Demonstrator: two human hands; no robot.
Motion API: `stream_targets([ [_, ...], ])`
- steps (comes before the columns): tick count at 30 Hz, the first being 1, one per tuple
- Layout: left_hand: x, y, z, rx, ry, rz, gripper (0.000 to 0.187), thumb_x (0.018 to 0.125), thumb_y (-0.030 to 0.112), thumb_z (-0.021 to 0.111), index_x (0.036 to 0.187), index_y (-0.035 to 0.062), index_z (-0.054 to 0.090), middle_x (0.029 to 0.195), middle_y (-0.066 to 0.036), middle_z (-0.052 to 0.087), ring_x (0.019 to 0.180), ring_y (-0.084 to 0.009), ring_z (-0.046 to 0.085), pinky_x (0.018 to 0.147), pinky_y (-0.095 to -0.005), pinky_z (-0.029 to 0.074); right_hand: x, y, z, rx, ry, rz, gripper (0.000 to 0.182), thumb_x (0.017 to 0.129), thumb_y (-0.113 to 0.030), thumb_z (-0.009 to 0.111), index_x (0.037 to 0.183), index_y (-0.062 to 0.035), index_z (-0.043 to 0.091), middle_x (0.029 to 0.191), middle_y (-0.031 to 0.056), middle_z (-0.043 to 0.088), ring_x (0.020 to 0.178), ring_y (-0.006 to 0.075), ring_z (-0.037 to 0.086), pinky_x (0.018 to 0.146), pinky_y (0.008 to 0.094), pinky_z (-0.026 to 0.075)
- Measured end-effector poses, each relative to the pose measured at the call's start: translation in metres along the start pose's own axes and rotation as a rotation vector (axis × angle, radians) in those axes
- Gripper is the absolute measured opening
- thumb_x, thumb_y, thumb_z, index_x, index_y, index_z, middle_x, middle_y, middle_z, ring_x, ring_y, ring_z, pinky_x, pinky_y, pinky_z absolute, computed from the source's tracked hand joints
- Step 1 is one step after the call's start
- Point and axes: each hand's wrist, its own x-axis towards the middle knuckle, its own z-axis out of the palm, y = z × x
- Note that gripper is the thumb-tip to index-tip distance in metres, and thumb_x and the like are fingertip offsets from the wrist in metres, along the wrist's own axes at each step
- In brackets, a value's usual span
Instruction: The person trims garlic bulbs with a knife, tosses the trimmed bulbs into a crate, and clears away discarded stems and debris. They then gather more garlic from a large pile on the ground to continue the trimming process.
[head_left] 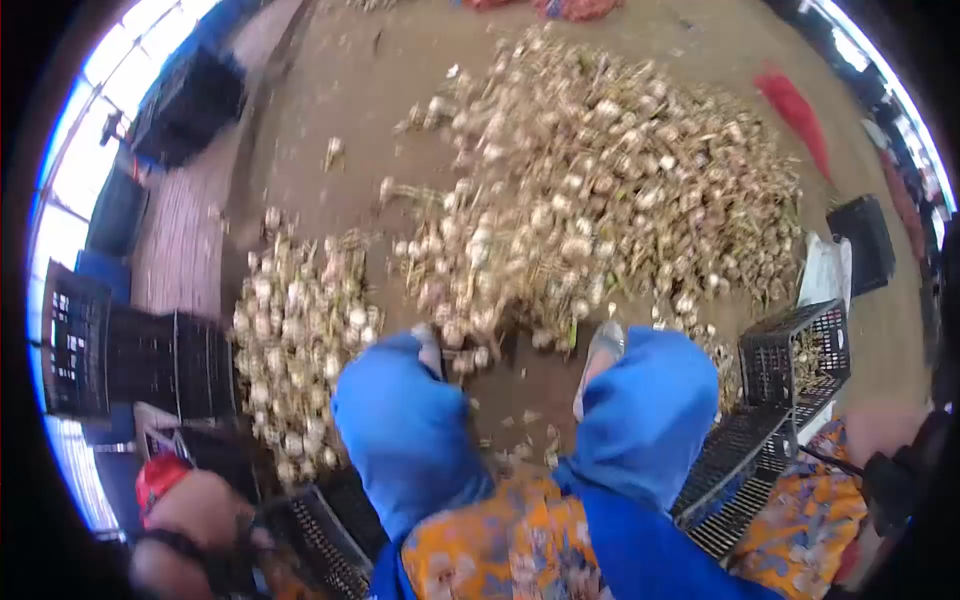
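At the bottom left, my left hand appears as a large blurred shape with a dark strap-like thing across it. A red piece touches its upper edge; the fingers cannot be made out. My right hand is blurred at the right edge, beyond an orange floral sleeve and beside a dark object. Whether it holds that object is unclear. Both hands are away from the large garlic pile and the smaller pile on the floor.
My blue-covered knees are spread, feet beside the garlic. Black crates stand at left and right, with another crate near my left hand. A red net bag lies at upper right.
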Motion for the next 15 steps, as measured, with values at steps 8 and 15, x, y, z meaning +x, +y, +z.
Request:
stream_targets([
  [8,0.022,-0.037,0.032,-0.019,0.001,-0.032,0.030,0.096,0.017,0.049,0.122,0.0042,0.057,0.117,-0.008,0.060,0.108,-0.0168,0.056,0.094,-0.0293,0.044,0.019,-0.025,0.083,0.022,-0.151,-0.108,0.028,0.096,-0.026,0.049,0.092,-0.0032,0.064,0.065,0.0013,0.058,0.054,0.0123,0.055,0.051,0.0249,0.046],
  [15,0.052,-0.121,0.126,-0.062,0.085,-0.034,0.029,0.096,0.017,0.050,0.121,0.0043,0.058,0.115,-0.008,0.062,0.107,-0.0166,0.057,0.093,-0.0292,0.044,-0.154,-0.165,0.162,-0.245,-0.439,-0.135,0.027,0.096,-0.026,0.050,0.090,-0.0037,0.065,0.062,0.0003,0.058,0.052,0.0122,0.054,0.050,0.0251,0.046],
])
